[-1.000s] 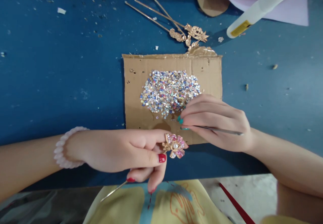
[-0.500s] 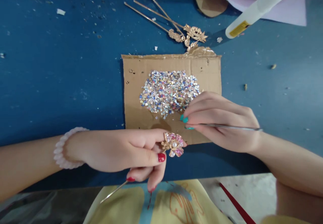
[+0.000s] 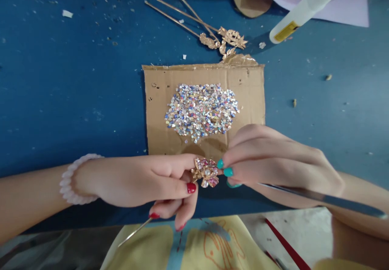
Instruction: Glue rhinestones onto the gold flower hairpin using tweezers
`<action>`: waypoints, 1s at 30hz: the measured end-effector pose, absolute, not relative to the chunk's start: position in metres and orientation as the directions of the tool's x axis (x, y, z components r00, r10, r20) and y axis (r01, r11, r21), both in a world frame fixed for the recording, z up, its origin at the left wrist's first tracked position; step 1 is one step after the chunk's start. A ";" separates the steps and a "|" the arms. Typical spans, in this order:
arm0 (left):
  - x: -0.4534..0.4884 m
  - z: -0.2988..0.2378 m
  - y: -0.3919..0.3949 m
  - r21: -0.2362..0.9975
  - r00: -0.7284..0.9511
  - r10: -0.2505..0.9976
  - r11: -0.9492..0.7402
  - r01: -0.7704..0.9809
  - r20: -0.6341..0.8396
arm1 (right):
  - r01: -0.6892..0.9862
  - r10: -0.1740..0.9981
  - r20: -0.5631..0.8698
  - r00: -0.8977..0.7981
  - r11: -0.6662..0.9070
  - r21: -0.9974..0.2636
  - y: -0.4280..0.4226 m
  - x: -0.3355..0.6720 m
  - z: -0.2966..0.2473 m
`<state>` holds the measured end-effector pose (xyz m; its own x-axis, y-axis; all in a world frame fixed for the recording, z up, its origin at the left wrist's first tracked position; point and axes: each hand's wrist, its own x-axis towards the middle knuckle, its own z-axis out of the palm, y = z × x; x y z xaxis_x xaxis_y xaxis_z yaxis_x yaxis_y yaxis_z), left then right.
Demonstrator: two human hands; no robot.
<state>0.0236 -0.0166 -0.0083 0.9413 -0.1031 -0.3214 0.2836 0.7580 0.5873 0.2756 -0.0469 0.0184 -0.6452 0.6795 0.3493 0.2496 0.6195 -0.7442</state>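
Note:
My left hand [image 3: 142, 183] is closed around a gold hairpin, its flower head [image 3: 206, 172] standing out past the thumb and index finger. The flower has pink petals and a white pearl in the middle. The pin's thin stem [image 3: 133, 232] comes out below my fingers. My right hand [image 3: 273, 162] pinches a slim, tweezers-like metal tool [image 3: 331, 200], whose shaft points back over the wrist. Its fingertips are right beside the flower's right edge; my fingers hide most of the tool's tip. Beyond both hands, small shiny shell-like chips [image 3: 202, 110] lie spread on a cardboard piece [image 3: 251, 95].
Several gold hairpins [image 3: 232, 37] lie beyond the cardboard. A white bottle with a yellow label [image 3: 284, 33] stands at the upper right, near a lilac sheet [image 3: 349, 12]. Scraps [image 3: 67, 13] dot the blue table [image 3: 75, 91]. Its front edge runs above my lap.
My right hand has moved down from beside the chips to the flower, and the tool's back end has swung lower right. My left hand keeps hold of the hairpin, almost still.

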 end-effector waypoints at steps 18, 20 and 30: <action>0.025 -0.003 -0.014 0.587 0.932 -0.103 0.752 0.301 -0.347 | 0.286 0.664 0.319 -0.676 0.635 -0.717 -0.048 0.275 0.022; 0.026 -0.002 -0.014 0.584 0.929 -0.113 0.749 0.313 -0.352 | 0.286 0.650 0.317 -0.691 0.649 -0.705 -0.047 0.275 0.023; 0.025 -0.003 -0.015 0.576 0.930 -0.109 0.759 0.305 -0.350 | 0.279 0.600 0.316 -0.735 0.692 -0.665 -0.042 0.280 0.025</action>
<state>0.0253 -0.0151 -0.0030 0.9305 -0.1085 -0.3499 0.3050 0.7586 0.5757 0.2803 -0.0419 0.0248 -0.7346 0.6003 0.3161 0.2795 0.6923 -0.6653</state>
